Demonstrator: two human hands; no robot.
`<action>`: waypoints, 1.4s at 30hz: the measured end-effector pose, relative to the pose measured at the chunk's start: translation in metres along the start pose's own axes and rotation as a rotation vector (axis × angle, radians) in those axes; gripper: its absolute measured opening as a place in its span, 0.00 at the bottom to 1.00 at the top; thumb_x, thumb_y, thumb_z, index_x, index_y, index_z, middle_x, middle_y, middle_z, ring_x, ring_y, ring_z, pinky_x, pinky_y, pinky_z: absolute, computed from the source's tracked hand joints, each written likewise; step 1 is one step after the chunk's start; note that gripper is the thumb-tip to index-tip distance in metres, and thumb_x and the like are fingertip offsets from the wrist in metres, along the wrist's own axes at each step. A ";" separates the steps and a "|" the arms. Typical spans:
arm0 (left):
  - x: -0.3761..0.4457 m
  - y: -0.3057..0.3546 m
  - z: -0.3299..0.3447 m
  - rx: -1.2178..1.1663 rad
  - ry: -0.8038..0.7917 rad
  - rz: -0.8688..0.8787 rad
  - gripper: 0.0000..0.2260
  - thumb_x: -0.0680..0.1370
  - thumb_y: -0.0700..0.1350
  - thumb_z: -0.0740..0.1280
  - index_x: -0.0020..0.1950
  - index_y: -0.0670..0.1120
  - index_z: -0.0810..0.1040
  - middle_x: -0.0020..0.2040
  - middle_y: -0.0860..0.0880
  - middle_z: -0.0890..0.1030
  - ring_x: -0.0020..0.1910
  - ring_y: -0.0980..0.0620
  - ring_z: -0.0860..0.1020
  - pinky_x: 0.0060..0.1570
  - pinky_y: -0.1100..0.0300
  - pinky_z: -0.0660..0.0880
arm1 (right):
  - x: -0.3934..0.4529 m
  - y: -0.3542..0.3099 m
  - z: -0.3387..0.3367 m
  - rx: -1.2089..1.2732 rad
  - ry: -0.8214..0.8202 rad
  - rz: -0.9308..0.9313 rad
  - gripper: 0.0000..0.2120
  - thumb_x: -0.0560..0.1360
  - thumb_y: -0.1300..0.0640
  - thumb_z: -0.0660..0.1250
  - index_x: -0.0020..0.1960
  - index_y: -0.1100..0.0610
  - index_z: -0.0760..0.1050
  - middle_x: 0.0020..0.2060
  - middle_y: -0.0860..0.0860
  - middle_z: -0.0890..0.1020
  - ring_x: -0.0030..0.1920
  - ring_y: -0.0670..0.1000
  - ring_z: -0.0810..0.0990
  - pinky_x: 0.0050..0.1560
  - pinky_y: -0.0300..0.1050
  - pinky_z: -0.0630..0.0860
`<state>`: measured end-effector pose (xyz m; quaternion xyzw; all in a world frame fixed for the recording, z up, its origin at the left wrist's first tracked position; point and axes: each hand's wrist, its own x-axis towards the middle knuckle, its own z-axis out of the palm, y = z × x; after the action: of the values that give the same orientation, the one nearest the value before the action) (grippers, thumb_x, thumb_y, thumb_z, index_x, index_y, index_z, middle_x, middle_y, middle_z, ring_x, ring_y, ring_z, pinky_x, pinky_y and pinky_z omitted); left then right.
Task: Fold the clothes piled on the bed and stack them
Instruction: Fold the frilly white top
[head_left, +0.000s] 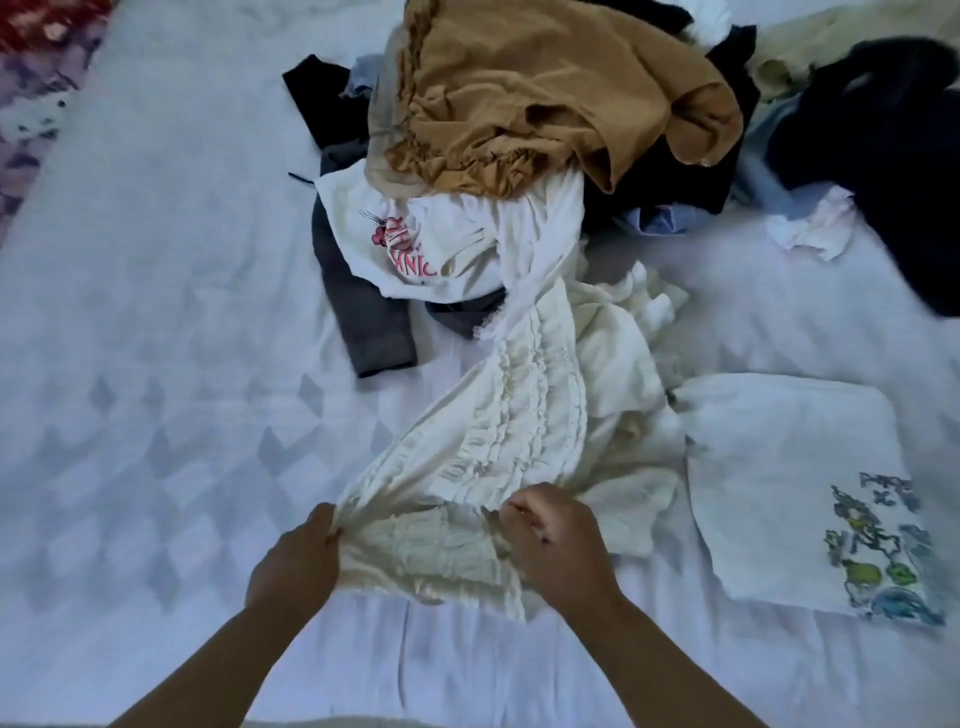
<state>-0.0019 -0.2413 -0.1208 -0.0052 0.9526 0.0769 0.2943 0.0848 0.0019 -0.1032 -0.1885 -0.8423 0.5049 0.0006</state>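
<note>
A cream ruffled garment (519, 415) lies stretched across the middle of the bed (156, 364), its far end still caught under the pile of clothes (545, 130) and its near edge drawn toward the person. The left hand (298, 558) has its grip closed on the garment's near left corner, the cloth bunched between thumb and curled fingers, and the right hand (550, 540) pinches the same edge a little to the right, its fingers curled round a fold of the fabric. Between the two hands the hem hangs in soft pleats just above the sheet. Beyond the garment, a white T-shirt with a pink print (415, 244) lies partly under it and partly over a dark grey garment (363, 312) whose sleeve reaches out over the sheet. On top of the pile sits a crumpled mustard-brown garment (545, 88), with black clothes (675, 171) and a bit of light blue cloth (660, 218) beneath and beside it. To the far right lies a dark navy garment (883, 140), blurred, with a small white crumpled piece (815, 228) near it. At the right, near the person and well apart from the pile, a folded white T-shirt with a blue and green print (789, 483) lies flat on the bed. A patterned red and purple cloth (36, 62) shows at the far left corner.
</note>
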 end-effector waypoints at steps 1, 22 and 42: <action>0.000 -0.014 -0.004 0.026 0.041 -0.074 0.08 0.81 0.46 0.55 0.58 0.48 0.68 0.48 0.44 0.78 0.44 0.43 0.75 0.44 0.55 0.70 | 0.003 0.001 0.001 -0.032 0.000 0.006 0.11 0.72 0.47 0.60 0.35 0.52 0.73 0.31 0.44 0.74 0.33 0.44 0.74 0.35 0.39 0.70; 0.049 0.085 0.002 -0.295 0.122 0.307 0.08 0.71 0.48 0.69 0.49 0.49 0.77 0.43 0.48 0.82 0.44 0.46 0.79 0.41 0.57 0.74 | 0.103 -0.029 0.030 -0.523 -0.130 -0.227 0.23 0.74 0.53 0.64 0.66 0.62 0.72 0.66 0.60 0.72 0.66 0.63 0.69 0.66 0.58 0.68; -0.056 0.104 0.035 -0.201 0.371 0.880 0.08 0.73 0.45 0.62 0.45 0.48 0.80 0.40 0.50 0.78 0.37 0.50 0.77 0.31 0.60 0.72 | 0.036 0.026 -0.018 -1.045 -0.408 0.168 0.22 0.76 0.52 0.61 0.68 0.53 0.59 0.54 0.52 0.78 0.53 0.55 0.79 0.43 0.46 0.68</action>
<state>0.0583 -0.1352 -0.1027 0.3559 0.8887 0.2833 0.0570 0.0627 0.0397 -0.1234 -0.1289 -0.9454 0.0456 -0.2959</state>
